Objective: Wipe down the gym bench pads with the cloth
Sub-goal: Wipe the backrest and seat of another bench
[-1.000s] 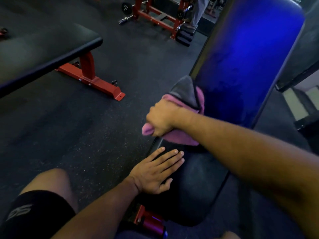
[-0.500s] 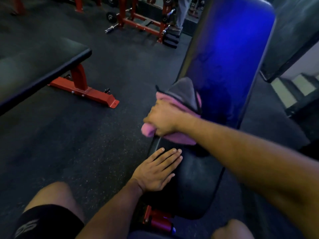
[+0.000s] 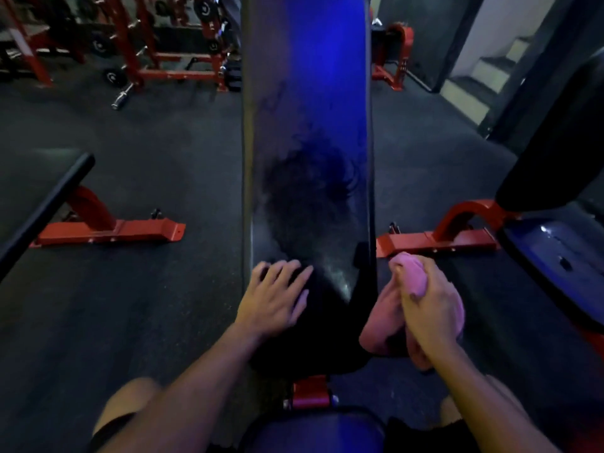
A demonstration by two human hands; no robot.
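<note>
— Right, what are the hands doing on my feed?

— I see the left hand (image 3: 273, 299) lying flat on the lower end of the long back pad (image 3: 307, 125), fingers straight and slightly spread, palm down on the dark vinyl. It holds nothing.

— And the other one?

— My view has the right hand (image 3: 431, 308) curled tight around the pink cloth (image 3: 385, 328), which is bunched up; one end pokes out above the thumb and the rest hangs below the fist. Cloth and fist sit just beside the right edge of the pad, low down, over the dark floor (image 3: 130, 305).

— Any writing or brand I can log?

— None I can read. The weight plates (image 3: 111, 76) on the red rack (image 3: 130, 44) carry pale marks, too blurred to make out.
</note>
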